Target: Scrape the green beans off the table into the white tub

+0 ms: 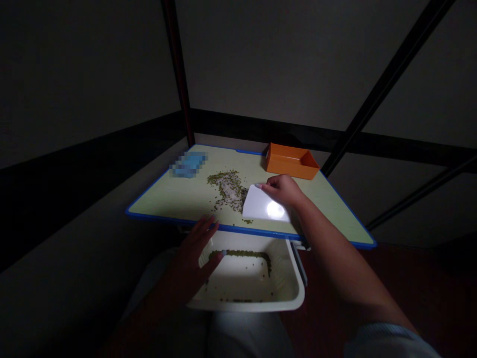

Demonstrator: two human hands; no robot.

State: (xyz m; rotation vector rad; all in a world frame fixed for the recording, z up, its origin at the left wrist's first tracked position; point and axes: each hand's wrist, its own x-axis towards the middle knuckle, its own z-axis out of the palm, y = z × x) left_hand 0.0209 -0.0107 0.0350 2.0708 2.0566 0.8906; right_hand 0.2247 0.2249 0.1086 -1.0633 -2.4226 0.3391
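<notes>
My right hand grips the top edge of a white flat scraper, which stands tilted on the pale green board. Bright light reflects off its face. Left of the scraper, touching its edge, lies a scattered patch of small green and dark grains. My left hand is spread with fingers apart, its fingertips by the board's blue front edge, over the left side of a white tub. Inside the tub, a line of green grains runs along the far side of the bottom.
An orange open box stands at the board's back right. A blurred-out blue item lies at the back left. Dark-framed wall panels rise behind the board. The surroundings are dim.
</notes>
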